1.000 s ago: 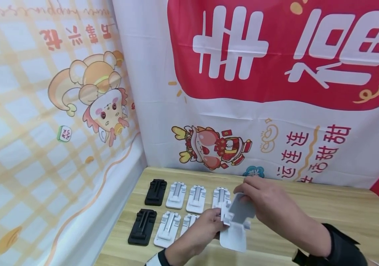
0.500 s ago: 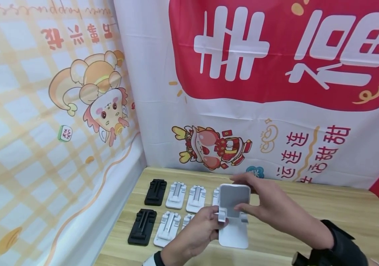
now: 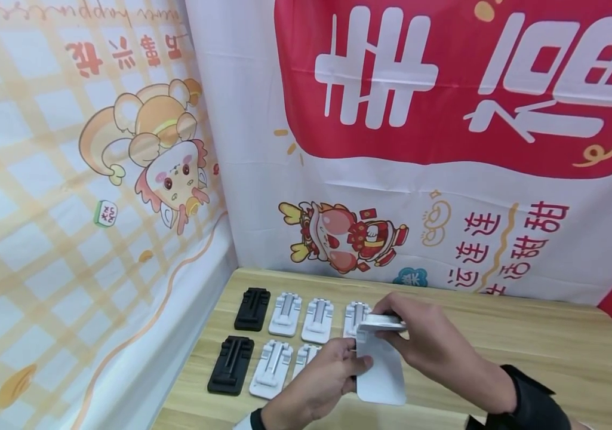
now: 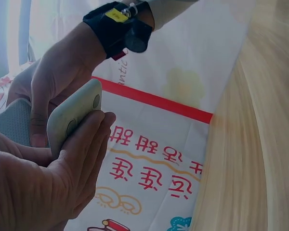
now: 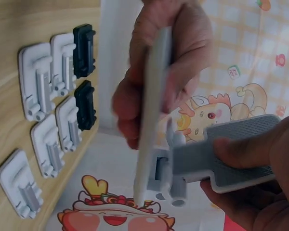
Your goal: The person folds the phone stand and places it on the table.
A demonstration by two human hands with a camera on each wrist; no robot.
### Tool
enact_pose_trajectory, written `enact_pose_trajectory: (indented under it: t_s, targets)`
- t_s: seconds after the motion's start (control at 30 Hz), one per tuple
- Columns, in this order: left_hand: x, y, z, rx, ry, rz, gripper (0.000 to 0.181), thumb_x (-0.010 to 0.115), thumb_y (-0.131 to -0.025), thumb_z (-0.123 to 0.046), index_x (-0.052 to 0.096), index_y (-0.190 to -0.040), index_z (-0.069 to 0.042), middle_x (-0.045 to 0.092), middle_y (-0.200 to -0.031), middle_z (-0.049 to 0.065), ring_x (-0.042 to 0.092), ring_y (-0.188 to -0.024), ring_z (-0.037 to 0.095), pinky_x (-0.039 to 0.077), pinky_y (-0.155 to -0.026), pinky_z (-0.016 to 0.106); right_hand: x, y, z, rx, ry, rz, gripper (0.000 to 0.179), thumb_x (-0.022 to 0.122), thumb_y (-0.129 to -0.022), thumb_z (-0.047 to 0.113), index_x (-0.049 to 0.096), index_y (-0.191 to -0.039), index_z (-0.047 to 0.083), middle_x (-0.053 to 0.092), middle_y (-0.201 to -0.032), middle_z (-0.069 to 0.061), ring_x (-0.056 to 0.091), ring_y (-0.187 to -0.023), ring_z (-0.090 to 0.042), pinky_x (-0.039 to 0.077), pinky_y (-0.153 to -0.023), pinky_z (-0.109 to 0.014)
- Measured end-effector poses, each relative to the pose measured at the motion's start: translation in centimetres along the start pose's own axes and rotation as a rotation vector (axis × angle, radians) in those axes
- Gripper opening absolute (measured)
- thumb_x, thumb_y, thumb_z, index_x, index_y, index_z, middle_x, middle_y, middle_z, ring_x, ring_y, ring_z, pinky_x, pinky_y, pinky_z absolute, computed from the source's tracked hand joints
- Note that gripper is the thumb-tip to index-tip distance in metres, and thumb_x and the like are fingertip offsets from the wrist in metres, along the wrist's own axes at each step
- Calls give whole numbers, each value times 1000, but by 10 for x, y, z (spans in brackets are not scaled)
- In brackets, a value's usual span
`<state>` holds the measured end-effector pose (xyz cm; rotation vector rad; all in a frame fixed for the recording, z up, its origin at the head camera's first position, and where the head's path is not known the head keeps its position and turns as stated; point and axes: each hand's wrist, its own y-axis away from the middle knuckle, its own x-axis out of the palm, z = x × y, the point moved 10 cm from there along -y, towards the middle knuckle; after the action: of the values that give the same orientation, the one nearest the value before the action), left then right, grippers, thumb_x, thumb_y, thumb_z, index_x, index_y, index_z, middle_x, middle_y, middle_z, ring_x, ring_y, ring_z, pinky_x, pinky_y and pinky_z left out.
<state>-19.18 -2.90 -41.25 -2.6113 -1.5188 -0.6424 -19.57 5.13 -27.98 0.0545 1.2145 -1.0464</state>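
Over the table, both hands hold a white folding phone stand [image 3: 383, 376]. My left hand [image 3: 319, 379] grips its flat base by the left edge, thumb on top. With thumb and fingers, my right hand [image 3: 429, 346] pinches the upper plate, which is tipped up from the base. In the right wrist view, the base appears edge-on, and the plate's grey textured pad [image 5: 248, 144] lies under my right thumb. A hinged arm [image 5: 192, 161] joins the two parts. The left wrist view has the base's underside with round feet [image 4: 72, 125] against my left fingers.
Folded stands lie in two rows on the wooden table [image 3: 499, 334]: black ones [image 3: 252, 309] at the left end, white ones [image 3: 285, 315] beside them. My left hand partly covers the front row. Printed cloth [image 3: 252, 149] hangs behind and along the left.
The upper plate has swung from facing the head camera to nearly edge-on, turned by my right hand. My left hand keeps its grip on the base. The stands on the table have not moved.
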Motion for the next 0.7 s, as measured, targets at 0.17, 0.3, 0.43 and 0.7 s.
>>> enact_pose_trajectory:
  t_s: [0.17, 0.3, 0.43, 0.7]
  targets:
    - [1, -1, -1, 11, 10, -2, 42, 50, -99, -8, 45, -137, 7, 61, -127, 16, 60, -113, 26, 55, -87, 38, 0, -2, -3, 3, 23, -32, 41, 80, -70, -1, 59, -98, 19, 67, -93, 14, 64, -87, 2, 55, -77, -16]
    - [-5, -3, -4, 24, 14, -22, 43, 50, -98, -9, 43, -138, 7, 61, -127, 15, 61, -112, 25, 56, -87, 37, -3, -5, 0, -21, 30, -48, 43, 82, -69, 1, 60, -102, 19, 67, -97, 15, 63, -90, 2, 56, -78, -18]
    - [-13, -3, -6, 40, -11, -40, 42, 49, -99, -10, 45, -137, 8, 63, -124, 16, 63, -109, 24, 56, -84, 35, -13, -7, 15, -105, 113, -111, 47, 84, -66, 3, 64, -106, 18, 64, -106, 12, 60, -97, -2, 57, -79, -21]
    - [-15, -2, -9, 26, -38, -73, 42, 49, -99, -9, 43, -137, 7, 65, -120, 17, 64, -108, 27, 57, -85, 39, -40, -16, 33, -214, 157, -194, 33, 83, -65, -3, 74, -91, 14, 61, -94, 6, 55, -86, -5, 58, -71, -23]
